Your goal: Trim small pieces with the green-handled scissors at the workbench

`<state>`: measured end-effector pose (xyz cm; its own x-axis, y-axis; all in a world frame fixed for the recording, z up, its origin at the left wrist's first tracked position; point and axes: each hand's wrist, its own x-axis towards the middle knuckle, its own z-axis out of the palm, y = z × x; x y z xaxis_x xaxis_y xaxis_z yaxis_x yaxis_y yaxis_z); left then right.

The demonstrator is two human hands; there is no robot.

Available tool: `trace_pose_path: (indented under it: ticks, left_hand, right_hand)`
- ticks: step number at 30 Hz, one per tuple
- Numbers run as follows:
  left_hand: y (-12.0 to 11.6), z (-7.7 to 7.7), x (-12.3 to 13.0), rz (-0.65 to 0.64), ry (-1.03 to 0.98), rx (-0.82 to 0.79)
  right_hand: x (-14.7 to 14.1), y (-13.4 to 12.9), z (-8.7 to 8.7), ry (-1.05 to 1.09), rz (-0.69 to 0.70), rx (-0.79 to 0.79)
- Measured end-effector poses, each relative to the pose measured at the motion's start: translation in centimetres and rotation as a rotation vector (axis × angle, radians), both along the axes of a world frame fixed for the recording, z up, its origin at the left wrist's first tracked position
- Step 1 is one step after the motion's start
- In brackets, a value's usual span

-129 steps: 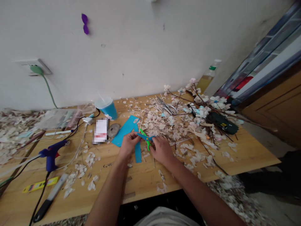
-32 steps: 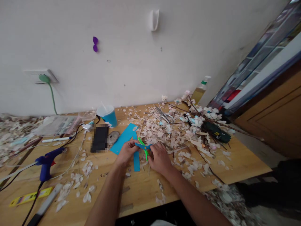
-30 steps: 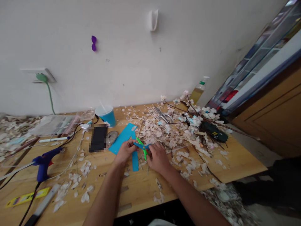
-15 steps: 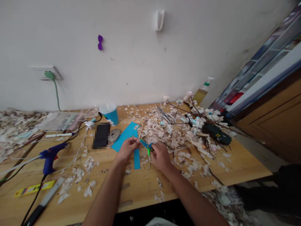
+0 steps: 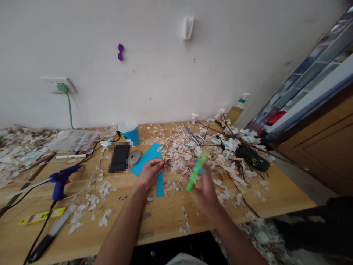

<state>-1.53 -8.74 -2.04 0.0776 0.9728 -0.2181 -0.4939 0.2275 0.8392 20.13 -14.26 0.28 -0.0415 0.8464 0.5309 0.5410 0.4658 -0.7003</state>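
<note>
My left hand rests on the wooden table, fingers pinched on the top of a blue paper strip that lies flat. A larger blue paper sheet lies just behind it. My right hand is blurred and lifted to the right of the strip, holding small green and blue scissors that point up and away from the paper.
A heap of pale petal scraps and flowered twigs covers the right half. Metal scissors, a blue cup, a phone, a blue glue gun with cables, a bottle and a craft knife lie around.
My right hand has pulled the green scissors off the blue strip and swung them right and up. My left hand stays on the strip.
</note>
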Motion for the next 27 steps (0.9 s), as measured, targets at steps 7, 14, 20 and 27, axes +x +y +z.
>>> trace_pose_path:
  ticks: [7,14,20,27]
  left_hand:
    - [0.4,-0.9,0.3,0.076,0.046,0.005]
    - [0.5,0.2,-0.8,0.167,0.293,0.061]
    - [-2.2,2.2,-1.9,0.169,0.446,0.045]
    - [-5.3,4.0,-0.3,0.152,0.290,-0.052]
  right_hand:
    - [-1.0,2.7,-4.7,-0.241,-0.049,-0.057]
    - [2.2,-2.0,-2.1,-0.272,-0.012,-0.310]
    - [3.5,-5.8,-3.2,-0.075,0.037,-0.489]
    - [0.8,-6.5,-3.5,0.422,0.198,-0.700]
